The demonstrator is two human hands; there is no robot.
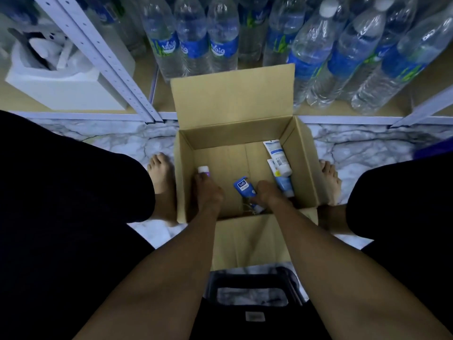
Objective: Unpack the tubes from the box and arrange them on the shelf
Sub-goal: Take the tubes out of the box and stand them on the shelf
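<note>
Stool (255,278): closest to me on the feed, a black frame under the seated person.
Forearms: both bare, reaching down and forward into the box.
Box (235,137): plain brown corrugated cardboard with square corners. It stands open on the floor between the person's bare feet, with its near flap folded toward me and its far flap standing up.
Left hand (208,192): low by the box's left wall, fingers curled round a small tube (203,170). Only the tube's white cap and a purple band show.
Right hand (268,193): at the middle of the box floor, fingers closed over the lower end of a blue Safi tube (242,187), which is glossy with a flat crimped tail.
Loose tubes: a white tube (278,154) with a barcode and a pale blue tube (283,182) lie overlapping, against the right wall of the box.
Progress: I count four tubes, all inside the box, two in hand and two waiting. The box bottom is otherwise mostly bare (which may mean much is already out, though I cannot confirm that from here). I see no tubes on the shelf level in view.
Floor (355,146): smooth, with white and grey marble veining.
Shelf (343,118): a pale metal rail with perforated uprights and a tan board.
Water bottles (221,42): clear ribbed plastic with blue labels, standing crowded across the shelf behind the box.
Foam block (63,92): white moulded packing foam on the shelf, far left.
</note>
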